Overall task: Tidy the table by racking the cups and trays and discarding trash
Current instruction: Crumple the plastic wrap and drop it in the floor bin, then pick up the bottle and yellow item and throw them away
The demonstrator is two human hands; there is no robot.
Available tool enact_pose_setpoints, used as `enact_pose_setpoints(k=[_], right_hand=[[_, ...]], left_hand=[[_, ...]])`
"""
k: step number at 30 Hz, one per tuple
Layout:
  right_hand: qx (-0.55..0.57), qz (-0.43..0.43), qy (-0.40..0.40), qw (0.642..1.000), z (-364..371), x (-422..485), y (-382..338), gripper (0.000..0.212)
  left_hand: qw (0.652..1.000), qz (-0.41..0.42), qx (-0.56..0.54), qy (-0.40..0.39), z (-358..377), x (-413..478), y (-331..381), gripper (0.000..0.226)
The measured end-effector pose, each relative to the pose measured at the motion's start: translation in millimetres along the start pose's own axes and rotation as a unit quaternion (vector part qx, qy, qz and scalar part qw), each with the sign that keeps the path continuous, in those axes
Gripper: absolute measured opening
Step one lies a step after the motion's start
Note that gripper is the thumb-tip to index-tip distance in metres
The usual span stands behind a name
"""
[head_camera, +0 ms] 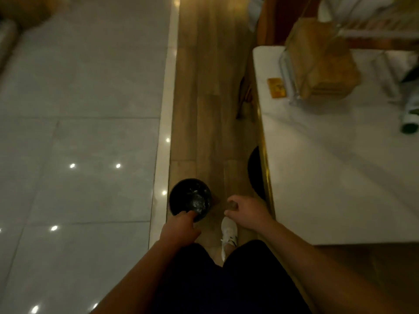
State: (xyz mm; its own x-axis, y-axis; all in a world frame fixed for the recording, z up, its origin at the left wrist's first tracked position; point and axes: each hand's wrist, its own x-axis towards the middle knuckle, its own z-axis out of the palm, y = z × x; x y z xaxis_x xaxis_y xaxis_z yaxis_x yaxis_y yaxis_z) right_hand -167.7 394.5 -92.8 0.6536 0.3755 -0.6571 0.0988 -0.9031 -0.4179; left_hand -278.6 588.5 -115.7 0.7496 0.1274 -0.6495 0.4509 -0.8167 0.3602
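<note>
I look down at my legs and the floor beside a white table [328, 166]. My left hand [180, 227] grips the near rim of a black bowl [189, 198] with something shiny and crumpled inside, held low over the wooden floor strip. My right hand [246, 214] hangs next to the table's corner with fingers loosely curled; a small brownish thing may sit between the fingertips, but it is too blurred to tell. On the table's far side stands a wire rack [292, 73] holding a brown stack [322, 64].
A small yellow card [276, 87] lies on the table near the rack. A green bottle [410, 118] lies at the table's right edge. A dark round stool or seat [256, 171] sits under the table edge. Glossy tiles [79, 132] spread to the left.
</note>
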Motion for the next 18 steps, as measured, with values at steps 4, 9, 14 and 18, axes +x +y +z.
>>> enact_pose_setpoints(k=[4, 9, 14, 18], right_hand=[[0.104, 0.097, 0.007, 0.99, 35, -74, 31, 0.053], [0.212, 0.203, -0.01, 0.956, 87, -161, 94, 0.046], [0.283, 0.276, 0.04, 0.918, 114, -231, 162, 0.03], [0.306, 0.31, 0.064, 0.898, 124, -260, 218, 0.042]], left_hand=[[0.994, 0.063, 0.043, -0.074, 12, -28, 3, 0.041], [0.974, 0.129, 0.103, -0.153, 30, -58, 20, 0.043], [0.951, 0.174, 0.172, -0.187, 46, -68, 60, 0.045], [0.93, 0.203, 0.234, -0.196, 67, -65, 131, 0.055]])
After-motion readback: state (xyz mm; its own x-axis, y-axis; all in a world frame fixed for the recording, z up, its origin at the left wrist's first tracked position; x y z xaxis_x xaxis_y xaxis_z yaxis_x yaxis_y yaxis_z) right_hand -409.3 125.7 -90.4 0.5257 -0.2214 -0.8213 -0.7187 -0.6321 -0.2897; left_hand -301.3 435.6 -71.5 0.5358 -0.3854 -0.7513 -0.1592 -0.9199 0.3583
